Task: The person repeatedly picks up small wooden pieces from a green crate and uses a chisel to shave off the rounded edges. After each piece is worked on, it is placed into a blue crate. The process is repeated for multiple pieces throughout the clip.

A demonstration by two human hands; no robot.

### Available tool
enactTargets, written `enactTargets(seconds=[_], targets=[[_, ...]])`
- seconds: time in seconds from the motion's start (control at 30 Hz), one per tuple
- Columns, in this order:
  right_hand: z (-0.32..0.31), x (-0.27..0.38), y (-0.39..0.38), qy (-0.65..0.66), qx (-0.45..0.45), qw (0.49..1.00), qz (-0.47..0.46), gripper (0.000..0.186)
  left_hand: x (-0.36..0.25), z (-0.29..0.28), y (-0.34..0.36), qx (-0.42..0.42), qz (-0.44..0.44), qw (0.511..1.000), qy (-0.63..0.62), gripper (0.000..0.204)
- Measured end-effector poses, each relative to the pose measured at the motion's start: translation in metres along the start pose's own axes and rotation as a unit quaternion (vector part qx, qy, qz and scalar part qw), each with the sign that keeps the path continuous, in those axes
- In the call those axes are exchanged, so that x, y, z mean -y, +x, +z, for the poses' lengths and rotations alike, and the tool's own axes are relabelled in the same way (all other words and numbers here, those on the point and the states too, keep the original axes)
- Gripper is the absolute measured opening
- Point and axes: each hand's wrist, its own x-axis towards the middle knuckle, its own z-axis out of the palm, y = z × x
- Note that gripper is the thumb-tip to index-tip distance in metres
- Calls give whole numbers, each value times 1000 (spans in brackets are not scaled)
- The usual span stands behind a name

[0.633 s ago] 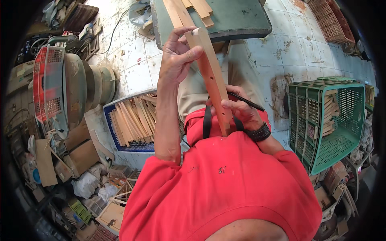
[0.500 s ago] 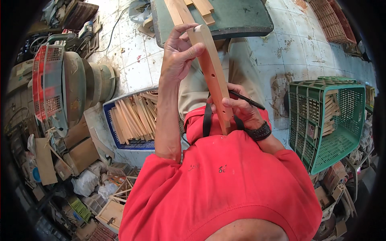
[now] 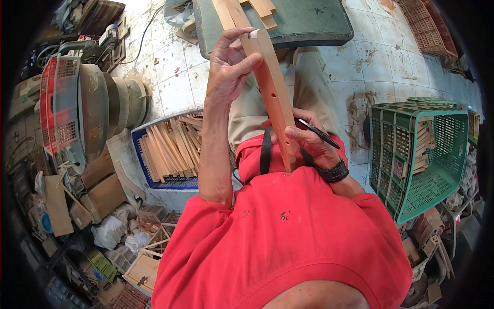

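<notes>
A long wooden piece (image 3: 276, 96) with a rounded far end and small drilled holes slants from the table's near edge down to my red shirt. My left hand (image 3: 229, 67) grips it near the rounded end, thumb on its face and fingers behind. Lower down, my right hand (image 3: 311, 139) closes around the same piece, thumb on its edge. A black pen (image 3: 319, 133) also sits in my right hand, pointing out to the right. The fingers behind the wood are partly hidden.
Ahead stands a green-topped table (image 3: 309, 23) bearing more wooden pieces (image 3: 262, 11). A blue crate (image 3: 170, 184) full of wood strips is at left, near a large fan-like machine (image 3: 85, 108). On the right, a green crate (image 3: 396, 154) lies on its side with wood inside. Boxes and clutter fill the lower left.
The pen in my right hand has tilted slightly. Both hands keep their hold on the wooden piece, which has hardly moved.
</notes>
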Motion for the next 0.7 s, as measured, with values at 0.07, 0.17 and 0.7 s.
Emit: enactTargets(seconds=[0.07,0.17,0.7], targets=[[-2,-2,1,-12,14,1000,-8,61,-2,1,-1,-9,-1,1000,15,49],[-2,-2,-1,-28,22,999,-11,61,-3,4,-1,-26,-6,999,37,49],[-2,-9,-6,-17,1,1000,-20,66,-9,17,-2,-20,-14,998,54,51]])
